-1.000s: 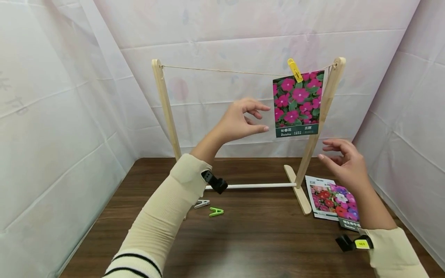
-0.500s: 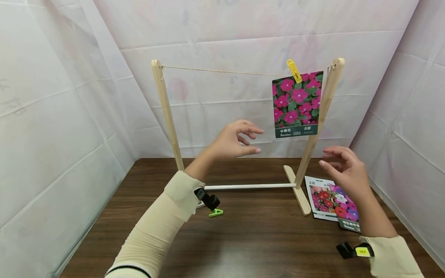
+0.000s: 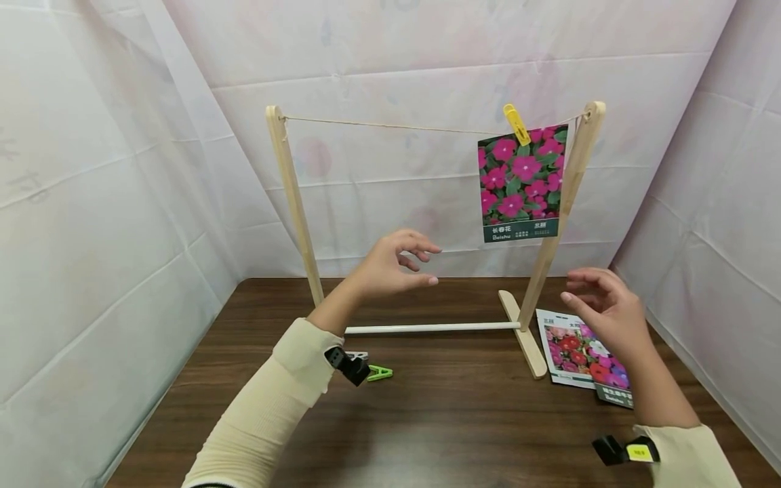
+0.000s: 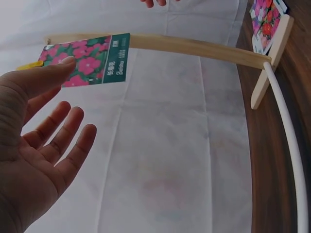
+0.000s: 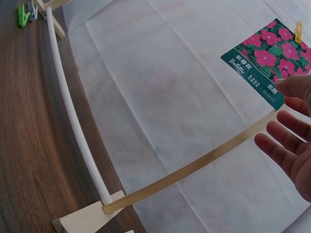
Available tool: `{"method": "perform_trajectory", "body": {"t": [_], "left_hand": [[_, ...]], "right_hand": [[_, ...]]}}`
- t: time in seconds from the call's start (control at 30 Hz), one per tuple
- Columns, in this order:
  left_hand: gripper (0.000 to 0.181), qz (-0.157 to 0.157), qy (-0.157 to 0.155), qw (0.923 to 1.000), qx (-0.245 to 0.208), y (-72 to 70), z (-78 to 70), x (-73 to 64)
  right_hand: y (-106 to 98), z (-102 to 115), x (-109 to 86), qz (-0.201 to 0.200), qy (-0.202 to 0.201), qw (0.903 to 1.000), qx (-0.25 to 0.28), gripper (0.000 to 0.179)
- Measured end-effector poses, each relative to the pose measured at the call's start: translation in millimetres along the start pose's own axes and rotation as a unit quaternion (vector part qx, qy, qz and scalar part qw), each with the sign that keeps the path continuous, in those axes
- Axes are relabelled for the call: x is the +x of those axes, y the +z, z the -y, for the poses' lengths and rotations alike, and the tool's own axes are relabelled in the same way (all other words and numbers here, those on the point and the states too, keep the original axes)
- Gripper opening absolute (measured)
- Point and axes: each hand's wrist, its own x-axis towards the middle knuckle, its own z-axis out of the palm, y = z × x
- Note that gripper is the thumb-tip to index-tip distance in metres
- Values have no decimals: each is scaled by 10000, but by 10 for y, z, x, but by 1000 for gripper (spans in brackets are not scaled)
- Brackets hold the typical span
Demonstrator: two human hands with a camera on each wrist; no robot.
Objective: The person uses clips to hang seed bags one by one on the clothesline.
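A seed packet with pink flowers hangs near the right end of a string, held by a yellow clothespin. My left hand is in the air below and left of that packet, fingers loosely bent, thumb apart, holding nothing. In the left wrist view the left palm is bare. To the right of the rack's right post, my right hand hovers above two more seed packets, a white-bordered one and a purple-flowered one overlapping it. Its relaxed fingers hold nothing; the right forearm covers part of the purple-flowered packet.
The string is tied between two wooden posts, left and right, with a white rod low between them. A green clothespin and a grey one lie on the dark wooden table. White cloth surrounds it.
My left hand has moved down and left, away from the hanging packet. The right hand has lowered slightly. The packet and its yellow clothespin stay on the string.
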Motion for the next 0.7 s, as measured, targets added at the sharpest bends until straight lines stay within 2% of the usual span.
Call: {"method": "perform_trajectory", "body": {"t": [0.3, 0.7], "left_hand": [[40, 33, 78, 9993, 375, 2, 141, -228], [38, -87, -196, 9990, 393, -31, 292, -500]], "right_hand": [[-20, -69, -84, 12, -29, 10000, -77, 34], [-68, -121, -212, 59, 227, 9995, -209, 30]]}}
